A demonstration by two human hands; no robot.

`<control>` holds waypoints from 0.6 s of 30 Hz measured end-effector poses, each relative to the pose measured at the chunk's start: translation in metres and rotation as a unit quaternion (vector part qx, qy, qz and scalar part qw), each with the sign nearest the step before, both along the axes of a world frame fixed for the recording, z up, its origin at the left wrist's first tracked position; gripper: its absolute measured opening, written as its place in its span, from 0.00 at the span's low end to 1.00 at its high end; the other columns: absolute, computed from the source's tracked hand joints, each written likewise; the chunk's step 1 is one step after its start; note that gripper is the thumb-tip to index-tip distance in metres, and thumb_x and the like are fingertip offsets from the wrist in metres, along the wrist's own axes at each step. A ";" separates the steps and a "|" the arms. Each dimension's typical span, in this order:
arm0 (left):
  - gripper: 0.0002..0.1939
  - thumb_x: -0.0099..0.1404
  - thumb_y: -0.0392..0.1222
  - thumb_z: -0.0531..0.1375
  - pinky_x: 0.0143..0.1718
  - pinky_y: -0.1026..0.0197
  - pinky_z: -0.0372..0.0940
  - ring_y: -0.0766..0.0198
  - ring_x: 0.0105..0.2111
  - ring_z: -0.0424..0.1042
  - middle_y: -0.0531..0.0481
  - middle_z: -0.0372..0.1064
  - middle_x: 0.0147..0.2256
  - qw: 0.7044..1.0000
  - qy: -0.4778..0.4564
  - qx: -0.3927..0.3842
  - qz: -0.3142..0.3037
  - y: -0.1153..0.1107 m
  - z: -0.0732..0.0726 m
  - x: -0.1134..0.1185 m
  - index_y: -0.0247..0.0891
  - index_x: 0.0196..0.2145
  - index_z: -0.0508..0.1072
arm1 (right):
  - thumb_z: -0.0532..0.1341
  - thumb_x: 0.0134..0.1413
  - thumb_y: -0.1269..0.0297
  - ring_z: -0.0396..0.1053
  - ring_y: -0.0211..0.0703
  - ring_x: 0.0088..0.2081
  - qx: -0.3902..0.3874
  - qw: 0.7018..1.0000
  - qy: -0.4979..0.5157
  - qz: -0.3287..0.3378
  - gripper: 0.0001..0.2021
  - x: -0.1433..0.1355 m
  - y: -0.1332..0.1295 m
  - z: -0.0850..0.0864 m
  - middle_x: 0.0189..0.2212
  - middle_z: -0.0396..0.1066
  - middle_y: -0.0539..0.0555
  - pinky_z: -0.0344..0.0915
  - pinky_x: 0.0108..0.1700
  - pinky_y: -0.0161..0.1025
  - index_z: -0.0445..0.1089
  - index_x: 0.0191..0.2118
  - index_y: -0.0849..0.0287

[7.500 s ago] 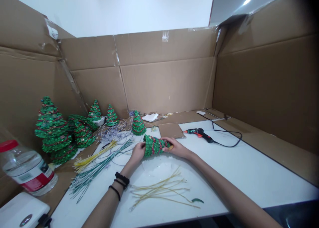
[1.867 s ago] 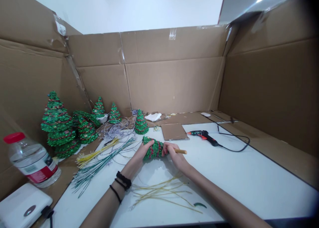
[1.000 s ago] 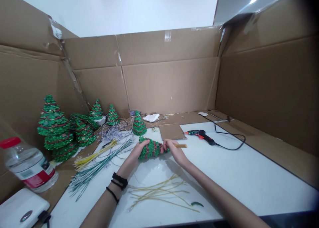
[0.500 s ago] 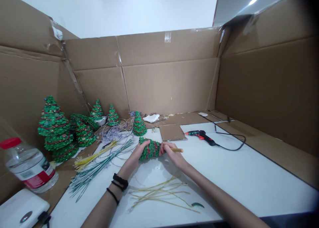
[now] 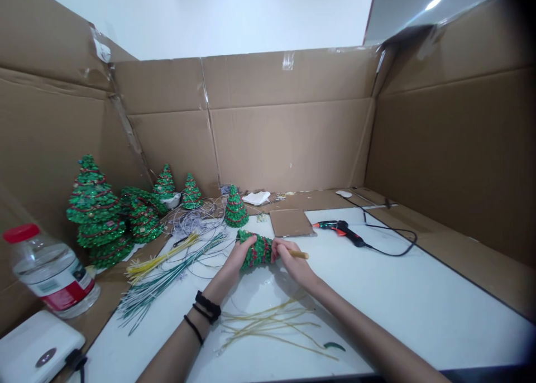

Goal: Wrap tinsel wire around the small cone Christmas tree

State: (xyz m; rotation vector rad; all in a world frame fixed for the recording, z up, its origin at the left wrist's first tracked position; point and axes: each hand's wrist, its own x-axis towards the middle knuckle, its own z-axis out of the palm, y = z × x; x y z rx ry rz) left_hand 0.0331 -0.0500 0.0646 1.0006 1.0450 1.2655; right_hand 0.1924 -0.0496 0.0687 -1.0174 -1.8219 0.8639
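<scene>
In the head view, the left hand (image 5: pixel 237 255) is wrapped around the wide end of a green, sparkly cone-shaped tree with red trim (image 5: pixel 257 252), its thumb lying over the top. The tree is held on its side above the white-topped desk (image 5: pixel 402 293), its narrow end toward the right hand (image 5: pixel 292 260). That hand has its fingers closed at the narrow end and also grips a thin tan stick (image 5: pixel 300 254), which juts out to the right.

Below the hands, loose pale-yellow strands (image 5: pixel 268 322) lie crossed on the desk, with a small dark-green curved piece (image 5: pixel 334 346) near their right ends. To the left lie a bundle of yellow strands (image 5: pixel 163 258) and a bundle of green and white strands (image 5: pixel 171 282), side by side. Behind the held tree, a small upright green tree (image 5: pixel 236 209) stands near a flat brown cardboard square (image 5: pixel 293 223). Just right of the square rests a black and orange glue gun (image 5: pixel 341 228) with a black cable. More green trees stand at the far left, behind a clear plastic bottle with a red cap (image 5: pixel 54 277).
</scene>
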 end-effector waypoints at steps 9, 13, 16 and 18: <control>0.16 0.49 0.49 0.64 0.42 0.59 0.61 0.57 0.39 0.71 0.46 0.74 0.35 0.999 0.004 -0.014 0.037 0.002 -0.006 0.001 0.36 0.32 0.73 | 0.44 0.47 0.68 0.57 0.38 0.24 0.000 1.000 0.016 -0.021 0.07 -0.005 -0.006 -0.001 0.18 0.58 0.47 0.51 0.28 0.35 0.51 0.21 0.56; 0.14 0.49 0.46 0.63 0.42 0.59 0.61 0.57 0.39 0.70 0.47 0.74 0.36 0.997 0.020 -0.028 0.062 -0.001 0.001 0.005 0.36 0.32 0.73 | 0.44 0.48 0.68 0.55 0.38 0.23 0.002 1.000 0.014 -0.021 0.07 -0.006 -0.006 0.000 0.17 0.56 0.46 0.50 0.27 0.35 0.51 0.22 0.56; 0.11 0.50 0.46 0.63 0.40 0.60 0.62 0.57 0.37 0.70 0.47 0.75 0.34 0.998 0.012 -0.021 0.057 -0.003 0.005 0.008 0.37 0.30 0.72 | 0.44 0.48 0.68 0.54 0.38 0.23 0.005 1.000 0.005 -0.027 0.08 -0.007 -0.006 0.000 0.17 0.55 0.47 0.49 0.27 0.35 0.50 0.21 0.56; 0.11 0.50 0.46 0.62 0.39 0.60 0.62 0.57 0.37 0.70 0.48 0.75 0.33 0.998 0.010 -0.017 0.056 -0.004 0.006 0.009 0.37 0.30 0.72 | 0.44 0.48 0.67 0.53 0.38 0.22 0.012 0.999 -0.006 -0.030 0.08 -0.008 -0.006 0.001 0.17 0.54 0.47 0.48 0.27 0.36 0.50 0.21 0.56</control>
